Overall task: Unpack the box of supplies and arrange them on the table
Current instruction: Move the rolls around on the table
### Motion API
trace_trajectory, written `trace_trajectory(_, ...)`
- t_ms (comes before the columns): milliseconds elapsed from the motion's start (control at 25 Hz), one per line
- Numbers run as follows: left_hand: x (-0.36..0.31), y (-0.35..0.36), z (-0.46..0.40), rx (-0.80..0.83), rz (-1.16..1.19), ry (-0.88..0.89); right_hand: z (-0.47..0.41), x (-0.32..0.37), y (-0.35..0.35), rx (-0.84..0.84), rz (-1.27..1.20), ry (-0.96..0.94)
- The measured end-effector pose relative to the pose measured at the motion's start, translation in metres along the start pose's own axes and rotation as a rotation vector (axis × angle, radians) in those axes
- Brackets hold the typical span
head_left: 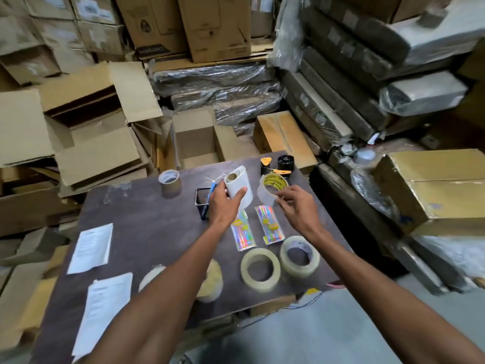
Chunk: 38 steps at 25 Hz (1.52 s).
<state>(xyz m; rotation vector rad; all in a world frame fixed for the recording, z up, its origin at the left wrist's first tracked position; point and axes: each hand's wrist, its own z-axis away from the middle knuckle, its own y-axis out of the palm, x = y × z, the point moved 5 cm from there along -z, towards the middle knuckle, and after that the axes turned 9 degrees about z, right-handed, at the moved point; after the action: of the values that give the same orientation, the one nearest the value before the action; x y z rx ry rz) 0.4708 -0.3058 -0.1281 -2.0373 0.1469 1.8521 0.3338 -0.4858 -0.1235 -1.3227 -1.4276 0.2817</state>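
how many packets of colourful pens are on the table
2: one packet just right of the left forearm, the other packet beside it, below the right hand. None seem hidden.

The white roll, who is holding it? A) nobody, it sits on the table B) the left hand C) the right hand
B: the left hand wraps around the white roll and holds it above the table, while the right hand grips a clear tape roll.

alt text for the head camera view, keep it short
Over a dark table, the left hand holds a white roll and the right hand a clear tape roll. More tape rolls, pen packs and papers lie around; cardboard boxes surround.
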Motion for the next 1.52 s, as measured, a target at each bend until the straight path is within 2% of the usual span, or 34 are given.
trace_trajectory(240, -0.022, 0.088, 0.033, 0.032, -0.032, 0.036, 0.017, -0.076, -0.055, 0.014, -0.046, 0.039)
trace_trajectory(440, -0.024, 0.156, 0.025, 0.053, -0.047, 0.036, 0.009, -0.136, -0.067, 0.027, -0.040, 0.110)
trace_trajectory(880, -0.002, 0.308, 0.005, 0.192, -0.043, -0.072, 0.006, -0.282, -0.100, 0.026, -0.004, 0.347)
trace_trajectory(1240, 0.030, 0.410, 0.037, 0.127, -0.138, -0.222, 0.026, -0.387, -0.095, 0.159, -0.046, 0.427)
trace_trajectory(1520, 0.058, 0.496, 0.086, -0.048, -0.109, -0.439, 0.041, -0.476, -0.102, 0.304, -0.081, 0.406)
